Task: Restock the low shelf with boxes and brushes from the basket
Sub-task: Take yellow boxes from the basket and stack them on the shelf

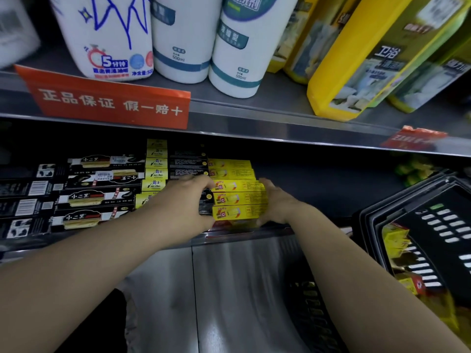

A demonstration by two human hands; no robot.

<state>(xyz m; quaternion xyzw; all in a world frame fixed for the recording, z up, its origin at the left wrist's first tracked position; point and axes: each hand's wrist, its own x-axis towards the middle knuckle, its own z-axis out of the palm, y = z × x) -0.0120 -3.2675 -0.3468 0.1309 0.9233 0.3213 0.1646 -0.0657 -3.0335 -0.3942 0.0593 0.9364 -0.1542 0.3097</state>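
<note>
Boxes (pixel 239 198) clamped endwise between curled left hand (pixel 195 197) and right hand (pixel 276 200); I'd push stack squarely back on shelf (pixel 318 189).

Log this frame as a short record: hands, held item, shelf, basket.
left hand: grips the left end of the yellow boxes
right hand: grips their right end
yellow boxes: stacked flat at the front of the low shelf
neighbours: black boxes to the left
basket: right of the hands, yellow packets inside
upper shelf: white bottles
</note>
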